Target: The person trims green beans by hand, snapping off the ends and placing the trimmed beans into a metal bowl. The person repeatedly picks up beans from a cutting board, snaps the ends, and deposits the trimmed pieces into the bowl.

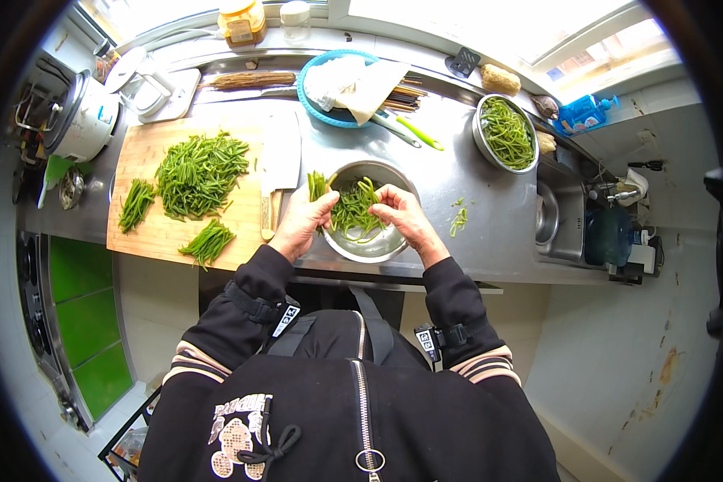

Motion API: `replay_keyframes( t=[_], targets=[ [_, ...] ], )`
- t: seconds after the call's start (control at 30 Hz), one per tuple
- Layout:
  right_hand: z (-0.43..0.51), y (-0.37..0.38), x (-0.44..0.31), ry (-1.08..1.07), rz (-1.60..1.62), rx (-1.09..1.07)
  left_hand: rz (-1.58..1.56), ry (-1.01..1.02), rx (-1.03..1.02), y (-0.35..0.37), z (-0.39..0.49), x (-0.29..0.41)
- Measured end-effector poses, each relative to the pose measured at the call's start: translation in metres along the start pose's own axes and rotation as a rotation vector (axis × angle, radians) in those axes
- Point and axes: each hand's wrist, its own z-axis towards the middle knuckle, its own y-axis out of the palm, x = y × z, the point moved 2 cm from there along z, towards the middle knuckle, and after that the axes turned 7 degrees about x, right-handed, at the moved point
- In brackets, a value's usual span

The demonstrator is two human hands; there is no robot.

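Note:
My left hand (pixel 304 223) grips a small bunch of green beans (pixel 317 185) over the left rim of a steel bowl (pixel 366 252). More green beans (pixel 352 208) lie in that bowl. Over its right side, my right hand (pixel 400 217) has its thumb and fingers pinched on a bean. To the left, a wooden cutting board (pixel 150 238) bears a large pile of cut green beans (pixel 202 172) and two smaller bundles, one at its left edge (pixel 137 205) and one near its front edge (pixel 208 243). A cleaver (pixel 282 153) lies on the board's right part, handle towards me.
A steel bowl of whole beans (pixel 506 132) stands at the back right, beside the sink (pixel 569 208). A blue basket (pixel 313 111) with cloths stands behind, near a green-handled peeler or knife (pixel 419 134). Bean scraps (pixel 458 220) lie on the counter. A rice cooker (pixel 87 120) is far left.

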Motion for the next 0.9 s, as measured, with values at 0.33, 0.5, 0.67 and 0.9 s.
replay_keyframes(
  t=[0.33, 0.5, 0.67, 0.9],
  targets=[
    [-0.009, 0.022, -0.007, -0.109, -0.304, 0.172, 0.016, -0.047, 0.012, 0.023, -0.004, -0.016],
    [-0.02, 0.032, -0.021, -0.227, -0.514, 0.219, 0.071, -0.02, 0.006, 0.026, -0.003, -0.019],
    [-0.015, 0.027, -0.011, -0.122, 0.002, 0.184, -0.037, -0.031, 0.005, 0.019, 0.002, -0.02],
    [-0.019, 0.012, 0.001, -0.081, 0.095, 0.192, 0.049, 0.043, 0.051, 0.016, 0.004, -0.017]
  ],
)
